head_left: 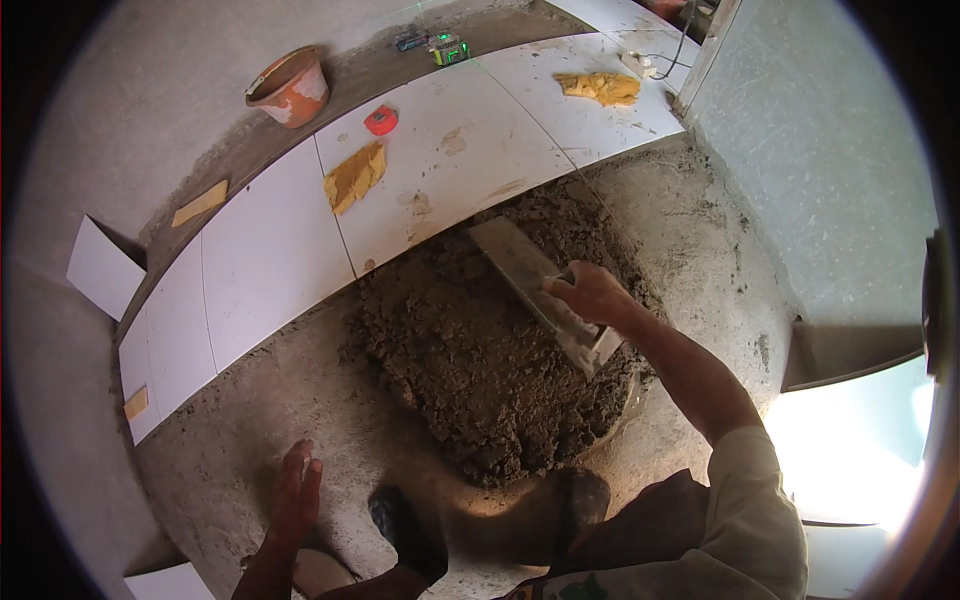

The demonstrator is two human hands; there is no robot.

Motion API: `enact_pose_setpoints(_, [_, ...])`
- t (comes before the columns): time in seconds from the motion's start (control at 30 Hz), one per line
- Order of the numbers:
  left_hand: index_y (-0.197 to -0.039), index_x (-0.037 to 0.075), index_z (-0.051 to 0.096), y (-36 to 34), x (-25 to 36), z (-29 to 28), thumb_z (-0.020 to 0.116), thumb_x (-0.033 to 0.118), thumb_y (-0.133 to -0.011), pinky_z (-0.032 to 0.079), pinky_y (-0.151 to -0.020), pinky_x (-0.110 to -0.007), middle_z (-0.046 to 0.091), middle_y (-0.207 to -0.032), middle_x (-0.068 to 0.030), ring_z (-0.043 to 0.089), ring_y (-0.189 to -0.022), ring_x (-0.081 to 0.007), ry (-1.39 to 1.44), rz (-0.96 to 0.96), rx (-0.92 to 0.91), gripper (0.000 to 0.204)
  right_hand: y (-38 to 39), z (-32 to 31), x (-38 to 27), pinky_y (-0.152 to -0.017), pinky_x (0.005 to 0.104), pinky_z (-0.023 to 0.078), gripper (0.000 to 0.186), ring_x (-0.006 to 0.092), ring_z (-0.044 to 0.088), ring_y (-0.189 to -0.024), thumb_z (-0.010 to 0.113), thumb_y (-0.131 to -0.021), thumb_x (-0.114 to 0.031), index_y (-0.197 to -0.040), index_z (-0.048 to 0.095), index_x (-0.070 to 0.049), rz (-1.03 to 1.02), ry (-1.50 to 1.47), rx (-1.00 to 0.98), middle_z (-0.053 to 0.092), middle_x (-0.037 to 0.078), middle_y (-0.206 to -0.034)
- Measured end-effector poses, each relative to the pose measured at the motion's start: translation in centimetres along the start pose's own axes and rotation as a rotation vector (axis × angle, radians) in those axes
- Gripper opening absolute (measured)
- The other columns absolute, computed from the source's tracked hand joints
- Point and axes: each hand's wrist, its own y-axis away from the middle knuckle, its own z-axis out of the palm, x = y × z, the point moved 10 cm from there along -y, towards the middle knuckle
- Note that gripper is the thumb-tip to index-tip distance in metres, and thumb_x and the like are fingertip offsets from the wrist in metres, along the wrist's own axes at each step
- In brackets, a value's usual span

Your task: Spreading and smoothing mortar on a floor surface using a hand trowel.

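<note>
My right hand [592, 298] is closed round the handle of a long, flat plastering float [515, 260], smeared with grey mortar. The float lies slantwise on or just over a bed of dark, lumpy wet mortar [470, 360], near its right side. Whether its whole underside touches the mortar is hidden. To the lower left, my left hand [297, 485] hangs free over the bare concrete floor, its fingers stretched out and holding nothing. Beyond the mortar runs a row of large white floor tiles [265, 255], whose near edge borders the bed.
On the tiles lie a red tape measure [381, 120], a yellow sponge-like piece [356, 178] and another yellow piece [600, 88]. A laser level [448, 48] glows green at the back, near an orange bucket [290, 88]. A grey wall [830, 130] bounds the right; a loose tile [105, 268] leans at left.
</note>
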Motion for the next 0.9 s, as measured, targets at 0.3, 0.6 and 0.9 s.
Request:
enact_pose_setpoints(0.3, [-0.129, -0.003, 0.047, -1.5, 5.3, 0.7, 0.046, 0.029, -0.1, 0.039, -0.104, -0.044, 0.048, -0.133, -0.0262, 0.048, -0.124, -0.0392, 0.061, 0.072, -0.056, 0.043, -1.9, 8.3, -8.1, -0.09, 0.0479, 0.05, 0.059, 0.0358, 0.063, -0.104, 0.052, -0.092, -0.047, -0.113, 0.057, 0.008, -0.22, 0.292, -0.127, 0.064, 0.025, -0.108])
enact_pose_setpoints(0.6, [-0.128, -0.003, 0.048, -1.5, 4.4, 1.0, 0.047, 0.028, -0.1, 0.04, -0.103, -0.044, 0.049, -0.132, -0.0278, 0.048, -0.124, -0.0403, 0.069, 0.125, -0.048, 0.042, -1.8, -0.1, -1.3, -0.094, 0.0461, 0.048, 0.057, 0.0367, 0.061, -0.109, 0.053, -0.091, -0.044, -0.119, 0.053, 0.006, 0.045, 0.273, 0.088, 0.063, 0.025, -0.112])
enact_pose_setpoints(0.9, [-0.127, -0.004, 0.049, -3.5, 5.3, 2.6, 0.048, 0.029, -0.099, 0.039, -0.103, -0.044, 0.051, -0.129, -0.0273, 0.049, -0.123, -0.0402, 0.107, 0.163, -0.075, 0.042, -2.6, 3.6, -5.6, -0.094, 0.0458, 0.048, 0.054, 0.0348, 0.061, -0.109, 0.054, -0.093, -0.043, -0.118, 0.053, 0.004, -0.086, 0.303, 0.025, 0.063, 0.024, -0.112])
